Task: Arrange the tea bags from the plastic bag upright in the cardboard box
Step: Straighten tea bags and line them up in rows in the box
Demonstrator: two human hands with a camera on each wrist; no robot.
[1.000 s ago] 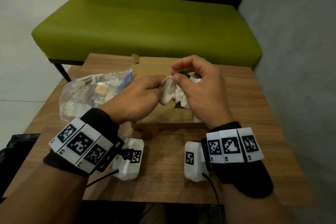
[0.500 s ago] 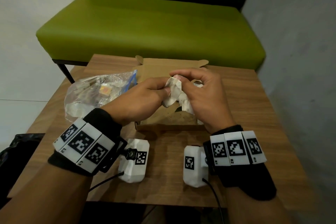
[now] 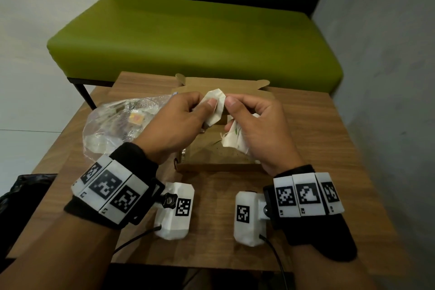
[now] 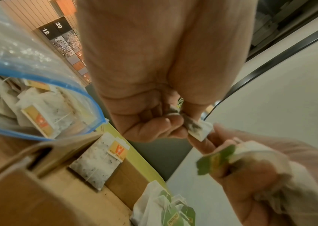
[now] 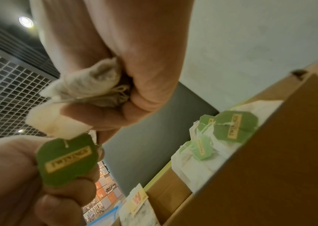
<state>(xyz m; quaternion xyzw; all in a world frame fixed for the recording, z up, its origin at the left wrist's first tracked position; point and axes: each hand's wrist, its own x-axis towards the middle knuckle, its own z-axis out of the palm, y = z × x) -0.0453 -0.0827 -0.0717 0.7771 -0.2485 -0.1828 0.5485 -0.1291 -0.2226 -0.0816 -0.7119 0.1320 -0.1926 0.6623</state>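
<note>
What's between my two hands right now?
A white tea bag, in the head view: the left hand and right hand each pinch it above the cardboard box. The right hand also grips more tea bags.

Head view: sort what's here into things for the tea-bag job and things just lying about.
For the job:
- tea bag, pinched by left hand and right hand
- cardboard box
- plastic bag

Lying about:
- green bench
- wooden table
- black bag
</note>
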